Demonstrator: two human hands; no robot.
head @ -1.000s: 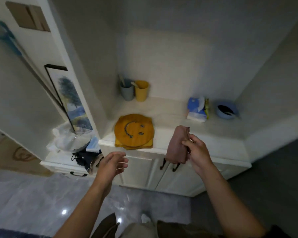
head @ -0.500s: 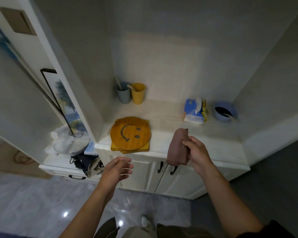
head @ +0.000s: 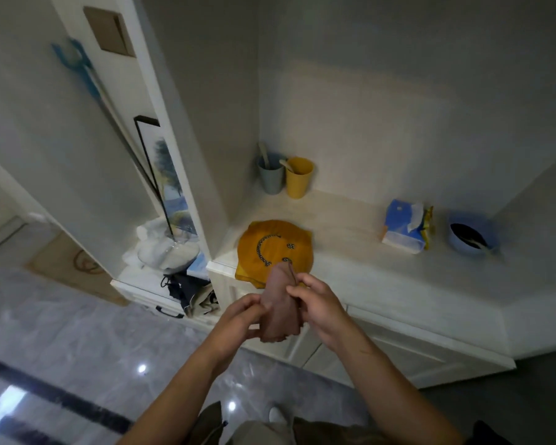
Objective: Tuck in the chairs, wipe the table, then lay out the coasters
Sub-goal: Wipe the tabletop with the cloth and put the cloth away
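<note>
A brownish-pink cloth hangs folded in front of the white cabinet. My right hand pinches its upper right edge. My left hand grips its left side. Just behind the cloth, a stack of round yellow coasters with a smiley face on top lies at the counter's front left corner; the cloth covers the stack's near edge.
A grey cup and a yellow cup stand at the counter's back left. A blue tissue pack and a blue bowl sit to the right. A lower shelf with clutter lies to the left above the glossy floor.
My left hand rose from below the counter and took hold of the cloth. My right hand carried the cloth left, in front of the coasters. The view shifted right.
</note>
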